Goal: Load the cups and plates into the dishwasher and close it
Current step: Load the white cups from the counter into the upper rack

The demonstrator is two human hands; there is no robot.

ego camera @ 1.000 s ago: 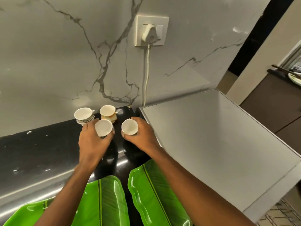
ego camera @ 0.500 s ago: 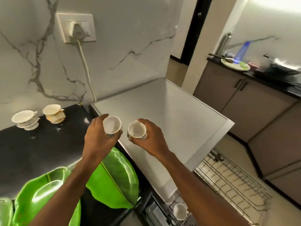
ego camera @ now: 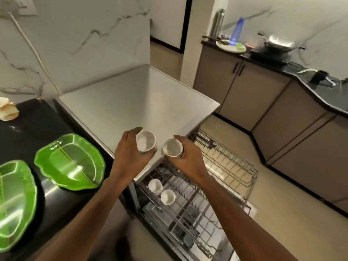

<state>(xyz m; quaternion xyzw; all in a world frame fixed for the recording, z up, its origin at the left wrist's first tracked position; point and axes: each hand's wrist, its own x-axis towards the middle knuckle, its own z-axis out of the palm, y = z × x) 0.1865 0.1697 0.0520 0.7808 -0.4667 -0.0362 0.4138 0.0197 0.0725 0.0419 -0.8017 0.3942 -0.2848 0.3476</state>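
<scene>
Your left hand (ego camera: pixel 130 157) is gripping the left cup (ego camera: pixel 146 142), your right hand (ego camera: pixel 188 160) the right cup (ego camera: pixel 172 147). Lowering them, you're risking clipping the dishwasher top (ego camera: pixel 143 102) at its corner.

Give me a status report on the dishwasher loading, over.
Left hand grips a cup, right hand grips another cup, by the pulled-out rack. Two cups already racked; green plates wait on the counter. Nothing in the way.

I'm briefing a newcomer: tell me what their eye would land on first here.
Centre frame, the left hand and right hand each grip a white cup (left cup, right cup) near the dishwasher's wire racks. Two bright green leaf-shaped plates lie on the black counter at left; two more cups sit racked below the hands.
</scene>
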